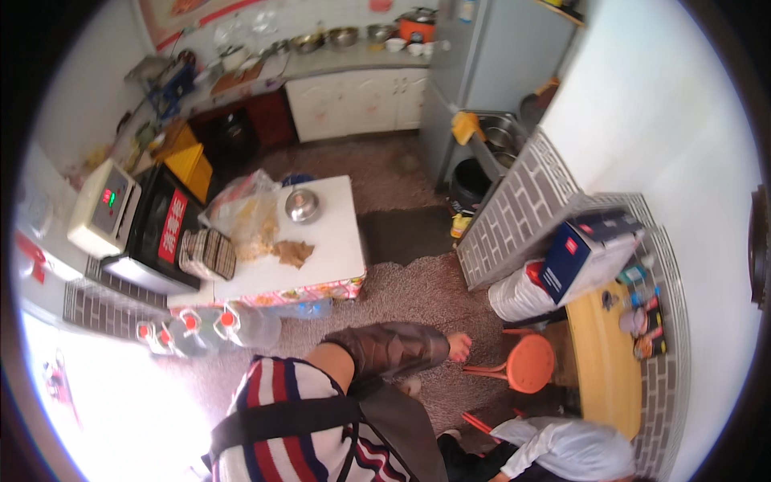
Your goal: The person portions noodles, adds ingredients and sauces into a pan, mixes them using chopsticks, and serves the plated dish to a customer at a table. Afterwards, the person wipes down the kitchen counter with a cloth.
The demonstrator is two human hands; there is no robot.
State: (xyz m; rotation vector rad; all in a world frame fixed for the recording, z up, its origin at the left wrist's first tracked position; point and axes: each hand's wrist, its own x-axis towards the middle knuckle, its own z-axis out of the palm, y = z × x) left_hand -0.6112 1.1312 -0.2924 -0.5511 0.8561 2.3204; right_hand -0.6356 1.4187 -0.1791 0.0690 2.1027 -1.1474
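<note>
My left hand (459, 347) extends to the right over the speckled floor, past a brown leather-like sleeve cover (397, 349). It is near the legs of an orange round stool (530, 363); contact, finger position and any held item are too small to make out. My right hand is out of view. Left of my arm, a white-topped table (334, 241) bears a steel bowl (302, 205), a clear plastic bag of pale food (250, 226), a crumpled brown piece (293, 253) and a checkered cloth item (208, 254).
A person in a pale top (566, 449) is at lower right, beside a wooden counter (608, 355). A box (587, 253) stands above a white sack (518, 295). Large plastic bottles (247, 325) line the floor. A refrigerator (506, 54) stands at the back.
</note>
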